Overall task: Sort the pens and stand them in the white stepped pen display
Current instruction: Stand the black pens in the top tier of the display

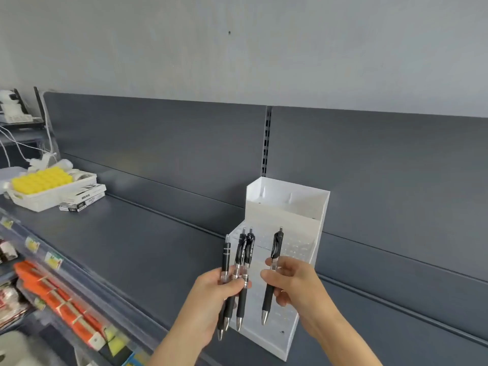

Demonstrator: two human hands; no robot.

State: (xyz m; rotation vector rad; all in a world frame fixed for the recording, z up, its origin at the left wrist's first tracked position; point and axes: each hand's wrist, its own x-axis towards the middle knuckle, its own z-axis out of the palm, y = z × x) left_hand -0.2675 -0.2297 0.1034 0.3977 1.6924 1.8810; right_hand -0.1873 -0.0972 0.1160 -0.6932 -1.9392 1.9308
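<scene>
The white stepped pen display (pixel 287 207) stands on the dark grey shelf (pixel 132 247), against the back panel; its perforated steps hold no pens. In front of its left side, my left hand (pixel 216 294) grips a bunch of three black retractable pens (pixel 239 262), tips pointing down. My right hand (pixel 293 281) pinches a single black pen (pixel 274 260) upright, tip down, in front of the display's lower steps. The two hands are a little apart.
A white tray with yellow blocks (pixel 39 180) and flat pen boxes (pixel 84 198) sit at the shelf's far left. Below the shelf's front edge, a lower shelf holds orange packs (pixel 58 299) and other goods. A slotted upright (pixel 266 141) runs behind the display.
</scene>
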